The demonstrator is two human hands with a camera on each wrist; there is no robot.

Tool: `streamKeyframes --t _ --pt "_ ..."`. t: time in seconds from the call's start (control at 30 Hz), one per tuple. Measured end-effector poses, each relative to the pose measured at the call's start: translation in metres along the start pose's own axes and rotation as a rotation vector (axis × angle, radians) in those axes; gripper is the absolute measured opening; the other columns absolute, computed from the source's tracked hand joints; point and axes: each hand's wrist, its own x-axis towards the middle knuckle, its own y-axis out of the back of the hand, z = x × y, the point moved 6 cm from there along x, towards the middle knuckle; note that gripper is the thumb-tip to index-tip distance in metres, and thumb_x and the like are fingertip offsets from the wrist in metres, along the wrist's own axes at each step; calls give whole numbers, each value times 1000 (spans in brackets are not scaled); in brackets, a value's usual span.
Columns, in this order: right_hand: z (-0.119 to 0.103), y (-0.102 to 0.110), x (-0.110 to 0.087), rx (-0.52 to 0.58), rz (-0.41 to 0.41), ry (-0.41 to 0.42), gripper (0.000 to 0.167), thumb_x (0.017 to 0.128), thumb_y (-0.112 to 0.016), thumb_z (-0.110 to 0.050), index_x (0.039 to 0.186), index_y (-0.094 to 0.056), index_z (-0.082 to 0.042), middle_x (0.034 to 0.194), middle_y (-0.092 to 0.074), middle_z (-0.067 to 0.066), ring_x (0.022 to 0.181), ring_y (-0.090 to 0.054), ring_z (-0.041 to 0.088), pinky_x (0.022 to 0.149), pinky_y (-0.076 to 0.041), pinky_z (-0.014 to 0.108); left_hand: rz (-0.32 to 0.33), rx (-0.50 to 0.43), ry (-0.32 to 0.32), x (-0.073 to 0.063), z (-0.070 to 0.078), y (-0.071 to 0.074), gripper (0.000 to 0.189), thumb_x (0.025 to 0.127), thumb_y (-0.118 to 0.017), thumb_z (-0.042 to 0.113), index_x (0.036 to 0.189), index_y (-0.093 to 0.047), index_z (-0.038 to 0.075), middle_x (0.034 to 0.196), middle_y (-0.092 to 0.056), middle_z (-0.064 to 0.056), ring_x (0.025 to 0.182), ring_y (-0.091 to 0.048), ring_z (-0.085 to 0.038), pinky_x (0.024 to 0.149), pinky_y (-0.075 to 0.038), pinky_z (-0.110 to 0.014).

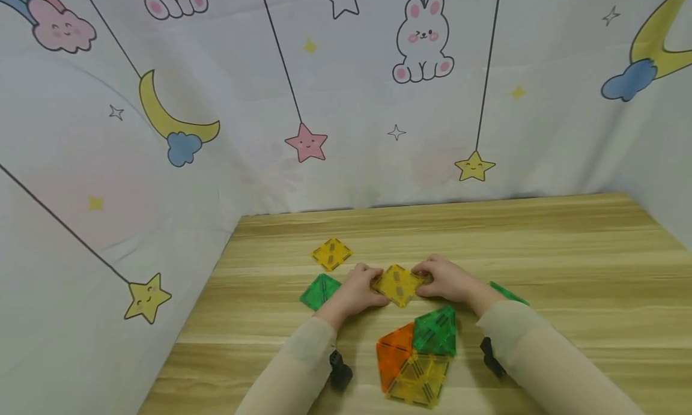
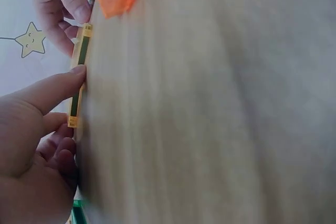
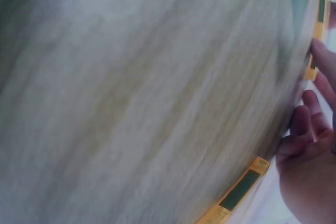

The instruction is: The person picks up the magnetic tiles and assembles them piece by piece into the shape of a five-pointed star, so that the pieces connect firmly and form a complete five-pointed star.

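Note:
Between my two hands is a translucent yellow diamond of magnetic tile [image 1: 399,284], with dark strips showing across its middle. My left hand [image 1: 357,290] pinches its left corner; in the left wrist view the thumb [image 2: 65,85] lies along the tile's edge [image 2: 79,74]. At the opposite corner my right hand [image 1: 446,280] holds it with thumb and fingers, its other fingers curled loosely. Nearer to me lies a joined group of tiles: orange [image 1: 391,361], green [image 1: 437,331] and yellow [image 1: 418,382]. A green diamond tile [image 1: 320,292] sits beside my left hand, partly hidden by it.
Farther back on the wooden table [image 1: 567,253] lies another yellow diamond tile [image 1: 331,254]. A green tile [image 1: 508,292] shows partly behind my right forearm. White cloth [image 1: 367,181] printed with stars, moons and rabbits hangs around the table's back and sides.

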Motion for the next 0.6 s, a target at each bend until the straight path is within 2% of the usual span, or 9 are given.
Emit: streamKeyframes --t 0.17,0.3,0.5,0.6 --pt "-1 0 0 -10 -1 3 43 83 -72 -27 119 -62 -7 105 -52 8 96 -52 23 86 -42 45 4 32 3 2 0 -1 63 78 -77 29 132 -52 8 115 -47 -8 103 -44 -22 90 -40 -37" --pt "0 -1 1 9 5 8 42 82 -73 -26 118 -62 -6 104 -52 8 95 -52 24 85 -42 45 10 13 -2 4 0 -2 61 78 -77 29 131 -54 9 117 -48 -7 106 -43 -24 90 -39 -38" --pt "2 -2 1 106 21 -1 44 83 -72 -22 121 -57 -7 102 -57 5 93 -55 21 83 -44 43 18 -137 1 3 0 0 67 76 -79 22 134 -48 10 119 -53 -9 109 -48 -24 92 -40 -40" --pt "1 -1 0 180 23 -23 44 84 -70 -18 124 -54 -9 101 -58 3 91 -56 18 80 -45 41 21 -224 24 -1 -1 3 69 76 -79 21 136 -44 13 121 -53 -8 107 -52 -22 90 -43 -40"
